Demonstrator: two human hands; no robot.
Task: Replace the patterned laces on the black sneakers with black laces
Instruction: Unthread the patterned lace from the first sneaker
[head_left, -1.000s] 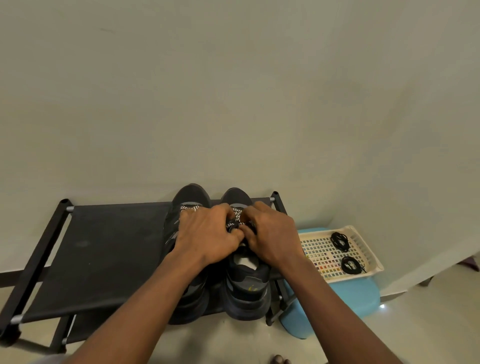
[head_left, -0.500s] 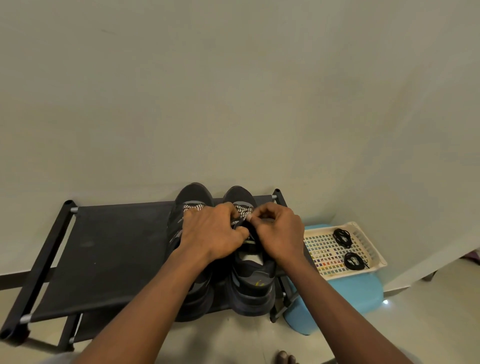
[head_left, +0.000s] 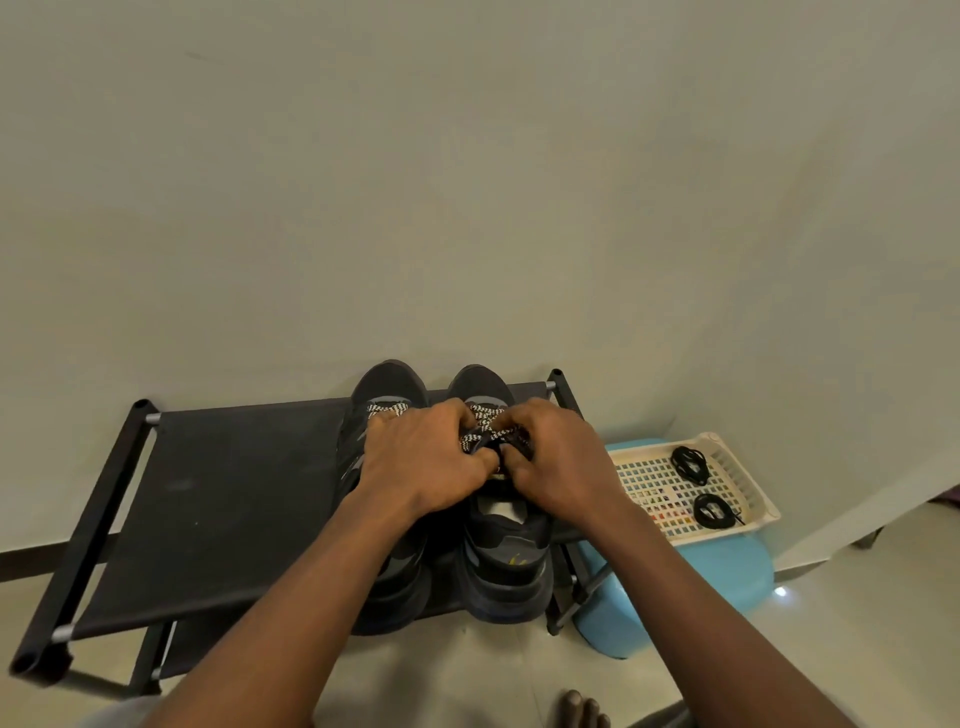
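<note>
Pale floor (head_left: 457, 660) is nearest, and a black rack (head_left: 234, 493) stands on it with two black sneakers (head_left: 506, 561). The left hand (head_left: 421, 462) and right hand (head_left: 561, 467) pinch the patterned lace (head_left: 480, 434) with curled fingers. It looks soft and bendy, so grab it close to the holes. Right of the fingers, black laces (head_left: 688, 462) lie coiled in a tray (head_left: 748, 499).
</note>
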